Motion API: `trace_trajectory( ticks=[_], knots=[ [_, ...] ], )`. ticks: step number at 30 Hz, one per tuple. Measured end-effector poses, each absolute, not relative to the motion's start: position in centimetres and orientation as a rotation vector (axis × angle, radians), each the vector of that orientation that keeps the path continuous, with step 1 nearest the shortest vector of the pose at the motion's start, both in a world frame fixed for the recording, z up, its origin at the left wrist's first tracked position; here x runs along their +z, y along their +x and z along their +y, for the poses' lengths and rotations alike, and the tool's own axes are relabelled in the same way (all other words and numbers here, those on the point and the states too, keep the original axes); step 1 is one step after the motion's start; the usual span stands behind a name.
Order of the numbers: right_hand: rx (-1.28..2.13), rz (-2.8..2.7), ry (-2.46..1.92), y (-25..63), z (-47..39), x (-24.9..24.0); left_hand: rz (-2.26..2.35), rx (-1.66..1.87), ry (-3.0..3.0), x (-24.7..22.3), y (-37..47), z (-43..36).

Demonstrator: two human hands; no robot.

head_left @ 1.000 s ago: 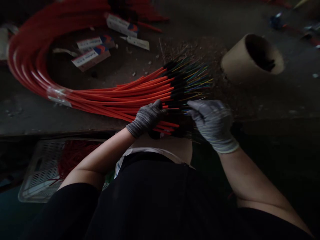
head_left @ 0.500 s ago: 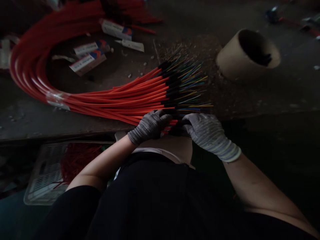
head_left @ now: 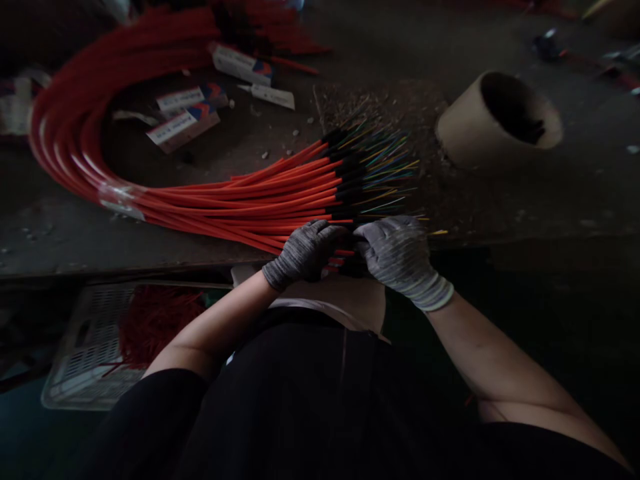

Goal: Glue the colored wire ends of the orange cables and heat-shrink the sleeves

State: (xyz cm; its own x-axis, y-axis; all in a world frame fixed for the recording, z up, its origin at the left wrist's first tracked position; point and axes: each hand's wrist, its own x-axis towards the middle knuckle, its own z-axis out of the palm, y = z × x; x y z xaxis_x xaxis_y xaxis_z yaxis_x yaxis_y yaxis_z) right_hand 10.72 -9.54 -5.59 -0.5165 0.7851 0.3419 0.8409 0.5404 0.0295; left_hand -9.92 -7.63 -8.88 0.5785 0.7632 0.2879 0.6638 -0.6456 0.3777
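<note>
A bundle of orange cables (head_left: 240, 200) curves over the bench, bound with clear tape (head_left: 121, 199). Black sleeves (head_left: 349, 175) sit near the cable ends, and thin coloured wires (head_left: 390, 160) fan out beyond them. My left hand (head_left: 314, 248), in a grey glove, is closed around an orange cable at the near edge of the bundle. Just to its right, my right hand (head_left: 395, 253), gloved as well, has its thumb and fingers pinched at the black end of that cable. The fingertips hide what exactly lies between them.
A cardboard tube (head_left: 465, 127) stands on the bench (head_left: 525, 200) at right. Small printed boxes (head_left: 183, 127) and a white tube (head_left: 273, 95) lie inside the cable curve. Below the bench edge, a white plastic basket (head_left: 93, 347) holds red offcuts (head_left: 155, 327).
My right hand has moved left, closer to my left hand, and now covers some of the wires. My left hand keeps its hold. The whole view has shifted slightly.
</note>
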Motion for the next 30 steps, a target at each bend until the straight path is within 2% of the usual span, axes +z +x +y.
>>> trace_trajectory(
  ticks=[5, 10, 15, 19, 25, 30],
  knots=[
    [-0.303, -2.409, -1.426, 11.6, -9.5, -4.9, 1.373, 0.507, 2.621, -8.6, -10.1, -7.0],
    [-0.166, -2.404, -1.534, 13.1, -11.3, -4.0, 1.306, 0.049, 2.781, -6.1, -10.3, -7.2],
    [-0.220, -2.619, -1.749, 12.4, -12.6, -6.2, 1.316, -0.262, 2.669, -3.3, -9.8, -8.2],
    [-0.323, -2.547, -1.624, 12.3, -12.6, -6.9, 1.290, -0.214, 2.702, -3.8, -9.9, -8.5],
    [-0.529, -2.446, -1.319, 12.8, -12.1, -5.7, 1.220, 0.120, 2.761, -6.7, -10.8, -8.2],
    [-0.412, -2.556, -1.329, 12.4, -10.9, -5.1, 1.103, 0.298, 2.797, -7.9, -11.2, -7.7]
  ],
)
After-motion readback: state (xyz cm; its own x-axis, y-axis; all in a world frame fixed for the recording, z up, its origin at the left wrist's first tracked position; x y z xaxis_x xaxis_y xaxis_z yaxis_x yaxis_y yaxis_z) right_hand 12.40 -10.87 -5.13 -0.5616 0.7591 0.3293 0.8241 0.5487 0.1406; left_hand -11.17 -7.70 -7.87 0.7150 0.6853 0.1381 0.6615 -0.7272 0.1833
